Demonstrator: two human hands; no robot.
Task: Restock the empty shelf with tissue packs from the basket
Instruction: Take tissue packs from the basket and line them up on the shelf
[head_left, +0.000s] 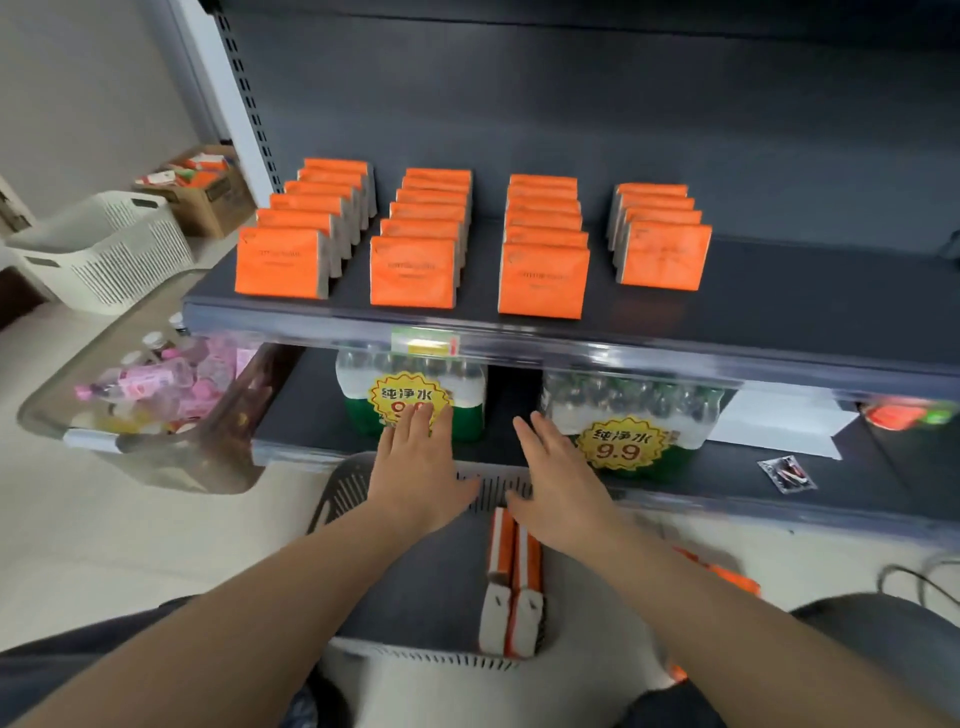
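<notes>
Orange tissue packs stand upright in four rows on the dark shelf (779, 291): a left row (283, 270), a second row (413, 273), a third row (543, 280) and a shorter right row (662, 254). Below me sits the grey basket (343, 493) with two orange-and-white tissue packs (514, 587) lying on edge inside. My left hand (415, 473) and my right hand (561, 483) hover over the basket's far end, palms down, fingers spread, holding nothing. More orange packs (727, 577) show partly behind my right forearm.
Two shrink-wrapped water bottle cases (628, 410) with 9.9 price stickers sit on the lower shelf. A clear bin of pink bottles (156, 384) stands at the left, a white slatted basket (104, 249) and a cardboard box (208, 192) behind it.
</notes>
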